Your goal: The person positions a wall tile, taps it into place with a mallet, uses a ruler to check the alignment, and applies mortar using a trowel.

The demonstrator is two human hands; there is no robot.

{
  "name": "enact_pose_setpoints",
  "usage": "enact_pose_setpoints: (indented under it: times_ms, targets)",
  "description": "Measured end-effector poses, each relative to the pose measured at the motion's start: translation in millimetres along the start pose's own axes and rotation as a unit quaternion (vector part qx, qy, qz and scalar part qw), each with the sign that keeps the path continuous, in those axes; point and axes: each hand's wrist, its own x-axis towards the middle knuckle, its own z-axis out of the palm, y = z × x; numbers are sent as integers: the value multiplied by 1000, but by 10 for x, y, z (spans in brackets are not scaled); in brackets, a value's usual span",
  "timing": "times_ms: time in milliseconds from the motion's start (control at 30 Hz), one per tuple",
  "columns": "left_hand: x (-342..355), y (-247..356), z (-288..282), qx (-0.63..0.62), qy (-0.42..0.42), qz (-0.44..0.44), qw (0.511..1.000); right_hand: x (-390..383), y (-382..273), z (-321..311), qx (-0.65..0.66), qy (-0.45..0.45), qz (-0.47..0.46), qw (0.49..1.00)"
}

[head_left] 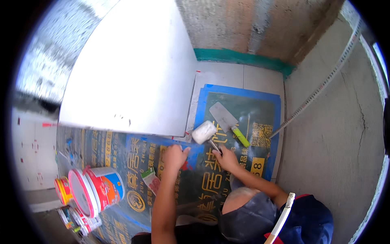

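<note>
My right hand (227, 158) is closed round the dark handle of a white-headed mallet (204, 132). The mallet's head lies over the printed floor sheet, close to the lower right corner of a large white panel (130, 77). Just below the panel's bottom edge is my left hand (175, 157), with its thumb held out and its other fingers partly hidden; nothing shows in it. Beyond the mallet, a flat-bladed trowel (223, 116) with a green handle rests on the sheet. A small green and pink packet (150, 180) lies beside my left forearm.
A dark printed protective sheet (260, 105) with blue edging covers much of the tiled floor. Paint buckets (106, 187) and smaller tins stand at the left. A tape measure blade (321, 87) slants along the grey right wall (337, 122). My knee (248, 211) is at the lower right.
</note>
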Motion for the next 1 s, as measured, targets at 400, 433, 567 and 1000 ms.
enact_pose_setpoints:
  times_ms: [400, 433, 567, 1000]
  targets:
    - [787, 1843, -2331, 283, 252, 232, 896, 399, -217, -632, -173, 156, -95, 968]
    - [1172, 2046, -2349, 289, 254, 245, 890, 464, 36, -801, -201, 116, 5, 973]
    - [1743, 2347, -2882, 394, 288, 218, 845, 678, 194, -971, -56, -45, 32, 997]
    - [2149, 2637, -3097, 629, 297, 89, 714, 1535, -223, -949, 3, 12, 64, 998]
